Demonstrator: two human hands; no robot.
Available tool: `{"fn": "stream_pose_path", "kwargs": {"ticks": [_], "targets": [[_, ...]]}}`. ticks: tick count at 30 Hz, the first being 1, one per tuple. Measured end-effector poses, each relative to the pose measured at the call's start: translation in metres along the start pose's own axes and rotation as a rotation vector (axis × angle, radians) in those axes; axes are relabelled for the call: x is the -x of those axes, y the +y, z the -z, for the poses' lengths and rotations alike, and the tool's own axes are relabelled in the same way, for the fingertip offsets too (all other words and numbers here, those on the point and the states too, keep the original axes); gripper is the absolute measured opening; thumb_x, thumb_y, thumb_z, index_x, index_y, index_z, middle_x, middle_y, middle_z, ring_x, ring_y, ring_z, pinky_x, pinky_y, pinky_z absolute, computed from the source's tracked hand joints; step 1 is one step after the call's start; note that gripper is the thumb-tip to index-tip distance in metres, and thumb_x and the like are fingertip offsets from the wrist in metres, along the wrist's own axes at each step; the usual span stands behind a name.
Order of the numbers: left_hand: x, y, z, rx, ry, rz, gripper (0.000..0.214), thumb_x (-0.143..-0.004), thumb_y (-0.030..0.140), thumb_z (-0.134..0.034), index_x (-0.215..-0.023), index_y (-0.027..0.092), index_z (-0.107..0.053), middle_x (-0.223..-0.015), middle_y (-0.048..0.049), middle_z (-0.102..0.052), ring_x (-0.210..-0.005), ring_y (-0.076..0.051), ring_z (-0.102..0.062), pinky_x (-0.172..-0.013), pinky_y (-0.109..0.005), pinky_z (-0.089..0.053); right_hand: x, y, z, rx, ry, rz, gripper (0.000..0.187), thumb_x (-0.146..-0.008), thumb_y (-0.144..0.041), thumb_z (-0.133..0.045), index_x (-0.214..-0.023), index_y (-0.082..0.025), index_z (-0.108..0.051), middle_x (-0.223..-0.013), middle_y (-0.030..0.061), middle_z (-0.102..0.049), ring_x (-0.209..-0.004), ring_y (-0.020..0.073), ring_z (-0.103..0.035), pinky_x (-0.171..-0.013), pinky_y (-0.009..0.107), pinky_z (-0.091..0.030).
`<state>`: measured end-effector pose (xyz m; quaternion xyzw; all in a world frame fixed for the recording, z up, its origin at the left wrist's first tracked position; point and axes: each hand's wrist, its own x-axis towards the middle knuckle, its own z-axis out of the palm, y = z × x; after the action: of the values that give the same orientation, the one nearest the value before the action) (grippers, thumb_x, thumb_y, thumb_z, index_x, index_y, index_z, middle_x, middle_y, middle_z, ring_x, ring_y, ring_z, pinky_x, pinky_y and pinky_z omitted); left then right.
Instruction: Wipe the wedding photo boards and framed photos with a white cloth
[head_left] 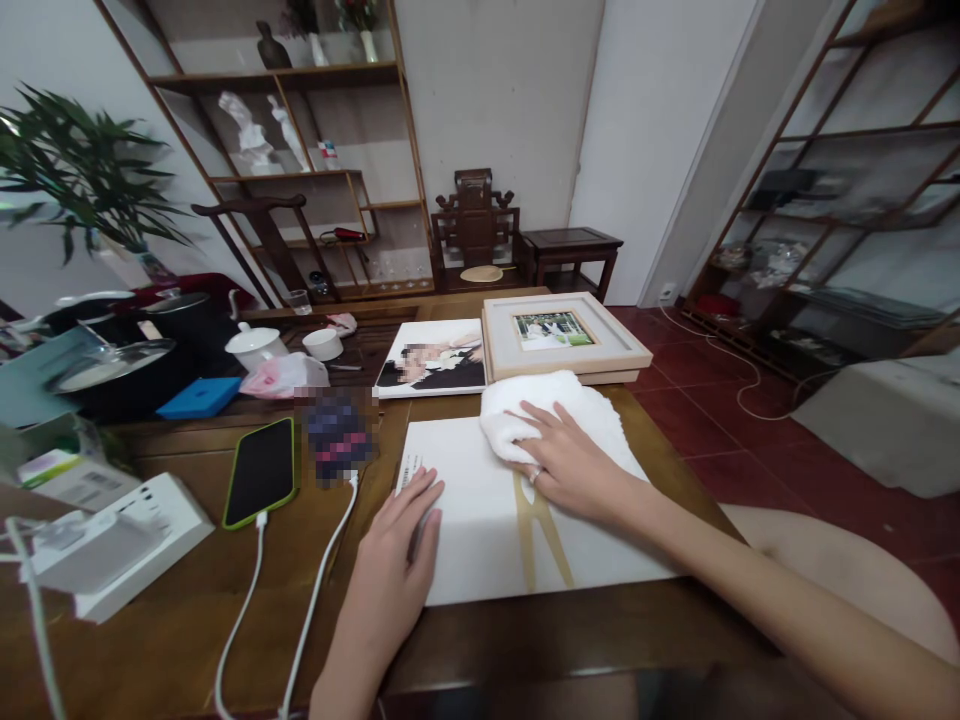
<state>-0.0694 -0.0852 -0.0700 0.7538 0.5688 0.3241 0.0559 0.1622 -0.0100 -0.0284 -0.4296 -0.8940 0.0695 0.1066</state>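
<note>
A white flat board with a gold mark lies on the wooden table in front of me. My left hand rests flat on its left edge, fingers stretched out and together. My right hand presses a folded white cloth onto the board's upper right part, fingers laid over the cloth. A ring shows on one finger.
Behind the board lie a photo print and a white framed picture. A green-cased phone with a cable lies to the left, beside a white box. Cups, a teapot and pots stand at the far left. Shelves and chairs line the walls.
</note>
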Motion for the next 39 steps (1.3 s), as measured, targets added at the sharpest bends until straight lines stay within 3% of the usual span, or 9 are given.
{"fn": "stream_pose_path", "kwargs": {"ticks": [4, 9, 14, 18, 22, 27, 30, 36, 39], "targets": [[0.000, -0.001, -0.001, -0.005, 0.013, -0.013, 0.032, -0.091, 0.028, -0.044, -0.114, 0.017, -0.063, -0.126, -0.0119, -0.061, -0.120, -0.025, -0.055, -0.100, -0.048, -0.046, 0.018, -0.020, -0.004, 0.074, -0.036, 0.032, 0.030, -0.079, -0.014, -0.052, -0.104, -0.016, -0.068, -0.148, 0.0125, -0.034, -0.139, 0.0365, -0.016, -0.108, 0.064, -0.014], [0.000, -0.002, -0.001, -0.007, 0.013, -0.016, 0.032, -0.091, 0.028, -0.044, -0.114, 0.017, -0.063, -0.127, -0.0120, -0.061, -0.121, -0.026, -0.055, -0.100, -0.049, -0.045, 0.065, -0.056, -0.020, 0.104, -0.008, 0.187, 0.016, -0.077, -0.032, -0.064, -0.085, -0.023, -0.074, -0.149, 0.0102, -0.032, -0.137, 0.0419, -0.016, -0.105, 0.069, -0.016], [0.001, -0.003, -0.002, 0.000, 0.014, -0.010, 0.032, -0.091, 0.029, -0.045, -0.115, 0.017, -0.062, -0.128, -0.0116, -0.060, -0.121, -0.026, -0.054, -0.100, -0.049, -0.045, 0.092, -0.067, -0.035, 0.207, 0.132, 0.275, 0.034, -0.081, -0.029, -0.058, -0.113, -0.023, -0.067, -0.143, 0.0050, -0.044, -0.133, 0.0337, -0.032, -0.107, 0.055, -0.029], [0.001, -0.003, -0.002, -0.002, 0.007, -0.013, 0.031, -0.091, 0.028, -0.045, -0.115, 0.018, -0.063, -0.128, -0.0115, -0.060, -0.122, -0.026, -0.053, -0.101, -0.048, -0.044, 0.077, -0.059, -0.019, 0.014, -0.045, 0.263, 0.017, -0.076, -0.034, -0.062, -0.086, -0.026, -0.074, -0.148, 0.0045, -0.035, -0.137, 0.0379, -0.021, -0.108, 0.063, -0.017], [0.000, -0.002, -0.001, 0.000, 0.006, -0.010, 0.032, -0.091, 0.028, -0.045, -0.115, 0.017, -0.062, -0.128, -0.0118, -0.060, -0.121, -0.025, -0.054, -0.101, -0.047, -0.044, 0.038, -0.043, -0.003, -0.026, -0.099, 0.146, 0.029, -0.078, -0.023, -0.058, -0.104, -0.021, -0.070, -0.148, 0.0091, -0.035, -0.139, 0.0340, -0.017, -0.110, 0.061, -0.011], [0.000, -0.002, -0.001, 0.000, 0.000, -0.001, 0.033, -0.091, 0.028, -0.044, -0.116, 0.017, -0.062, -0.128, -0.0116, -0.060, -0.121, -0.025, -0.054, -0.101, -0.047, -0.044, -0.013, -0.021, -0.003, 0.015, -0.053, 0.043, 0.033, -0.084, -0.018, -0.049, -0.112, -0.015, -0.065, -0.145, 0.0113, -0.040, -0.138, 0.0313, -0.022, -0.110, 0.056, -0.015], [0.001, -0.002, -0.001, 0.001, -0.003, -0.003, 0.033, -0.091, 0.028, -0.044, -0.116, 0.017, -0.062, -0.128, -0.0115, -0.060, -0.122, -0.025, -0.054, -0.101, -0.048, -0.044, -0.025, -0.021, -0.004, 0.055, -0.059, 0.017, 0.034, -0.086, -0.019, -0.047, -0.116, -0.013, -0.063, -0.145, 0.0130, -0.040, -0.138, 0.0333, -0.022, -0.109, 0.058, -0.016], [0.001, -0.003, -0.001, 0.004, -0.009, 0.011, 0.033, -0.091, 0.029, -0.044, -0.117, 0.018, -0.062, -0.128, -0.0115, -0.060, -0.122, -0.025, -0.053, -0.102, -0.047, -0.044, 0.016, -0.056, -0.013, 0.081, -0.046, 0.170, 0.024, -0.081, -0.025, -0.057, -0.099, -0.017, -0.072, -0.146, 0.0175, -0.037, -0.136, 0.0417, -0.022, -0.106, 0.066, -0.013], [0.001, -0.003, 0.000, 0.013, -0.018, 0.010, 0.033, -0.091, 0.028, -0.043, -0.117, 0.017, -0.062, -0.130, -0.0113, -0.059, -0.123, -0.025, -0.052, -0.103, -0.047, -0.043, 0.050, -0.075, -0.027, 0.118, 0.057, 0.288, 0.023, -0.081, -0.036, -0.060, -0.091, -0.020, -0.074, -0.143, 0.0146, -0.042, -0.131, 0.0443, -0.030, -0.102, 0.068, -0.023]]}}
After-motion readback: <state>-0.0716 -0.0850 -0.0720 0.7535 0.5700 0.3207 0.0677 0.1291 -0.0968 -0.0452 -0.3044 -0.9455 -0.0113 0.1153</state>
